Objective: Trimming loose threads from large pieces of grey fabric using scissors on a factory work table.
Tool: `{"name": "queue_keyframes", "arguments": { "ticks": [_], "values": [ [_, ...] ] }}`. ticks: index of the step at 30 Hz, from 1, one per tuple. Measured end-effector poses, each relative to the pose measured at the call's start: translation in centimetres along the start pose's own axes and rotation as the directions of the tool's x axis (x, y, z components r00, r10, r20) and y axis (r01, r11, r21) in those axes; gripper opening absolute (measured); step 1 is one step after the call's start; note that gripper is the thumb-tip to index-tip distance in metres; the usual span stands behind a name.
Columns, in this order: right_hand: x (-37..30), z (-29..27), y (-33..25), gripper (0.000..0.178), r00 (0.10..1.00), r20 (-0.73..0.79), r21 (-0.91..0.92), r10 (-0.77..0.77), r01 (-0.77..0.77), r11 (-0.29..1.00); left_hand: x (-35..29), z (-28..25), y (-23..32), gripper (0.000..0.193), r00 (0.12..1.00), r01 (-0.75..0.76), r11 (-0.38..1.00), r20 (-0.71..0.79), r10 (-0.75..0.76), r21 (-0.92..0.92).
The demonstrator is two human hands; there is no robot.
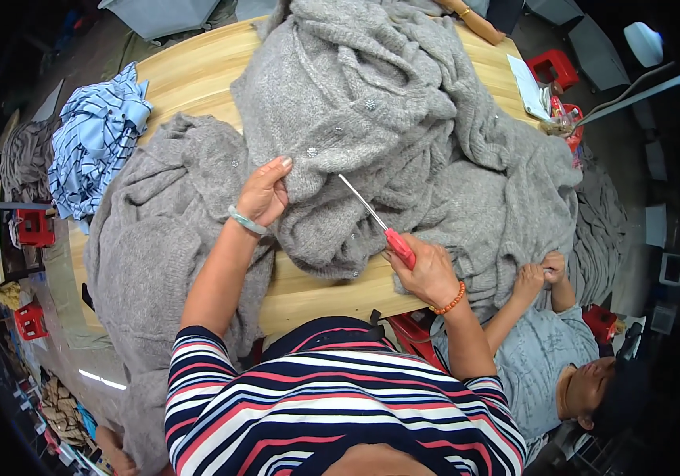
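A big heap of grey knit garments (300, 95) covers the middle of the table, with small sparkly silver flower-like ornaments (312, 152) on the cloth. My left hand (263, 194) pinches an edge of the grey knit between thumb and fingers, just below one ornament. In my right hand (429, 278) is a tool with a red handle (400, 248) and a long thin metal shaft. Its tip points up and left, close to the knit near my left hand; whether it touches the cloth I cannot tell. More grey knit (173, 190) drapes down over the table's left side.
A blue striped cloth bundle (98, 139) lies at the left on the wooden table (197, 63). At the right, a co-worker's hands (542, 274) hold the grey knit. Another arm (475, 20) reaches in at the far side. White paper (526, 87) lies at the far right edge.
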State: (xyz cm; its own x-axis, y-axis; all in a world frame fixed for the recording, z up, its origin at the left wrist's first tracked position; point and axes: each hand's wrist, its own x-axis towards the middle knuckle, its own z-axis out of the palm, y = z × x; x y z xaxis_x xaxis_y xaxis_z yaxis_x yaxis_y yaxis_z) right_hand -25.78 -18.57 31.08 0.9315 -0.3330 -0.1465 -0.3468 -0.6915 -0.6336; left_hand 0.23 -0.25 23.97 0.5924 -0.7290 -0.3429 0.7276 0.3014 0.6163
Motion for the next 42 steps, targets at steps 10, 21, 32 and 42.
{"name": "queue_keyframes", "arguments": {
  "ticks": [10, 21, 32, 42],
  "values": [
    [-1.0, 0.1, 0.3, 0.018, 0.991, 0.048, -0.022, 0.126, -0.125, 0.992, 3.8, -14.2, -0.1, 0.02, 0.684, -0.224, 0.54, -0.263, 0.68, 0.812],
    [-2.7, 0.8, 0.7, 0.02, 0.987, 0.018, -0.011, 0.159, -0.159, 0.987, 7.3, -19.7, 0.3, 0.024, 0.794, 0.323, -0.334, -0.062, 0.605, 0.885],
    [-5.1, 1.5, 0.5, 0.022, 0.982, -0.053, 0.007, 0.181, -0.181, 0.983, 3.8, -13.7, 3.3, 0.019, 0.866, -0.167, 0.842, -0.331, 0.374, 0.512],
    [-10.1, 1.1, -1.3, 0.02, 0.954, -0.167, 0.046, 0.249, -0.245, 0.968, -7.7, 6.8, 0.2, 0.033, 0.994, 0.042, 0.984, 0.109, -0.022, -0.176]
  ]
}}
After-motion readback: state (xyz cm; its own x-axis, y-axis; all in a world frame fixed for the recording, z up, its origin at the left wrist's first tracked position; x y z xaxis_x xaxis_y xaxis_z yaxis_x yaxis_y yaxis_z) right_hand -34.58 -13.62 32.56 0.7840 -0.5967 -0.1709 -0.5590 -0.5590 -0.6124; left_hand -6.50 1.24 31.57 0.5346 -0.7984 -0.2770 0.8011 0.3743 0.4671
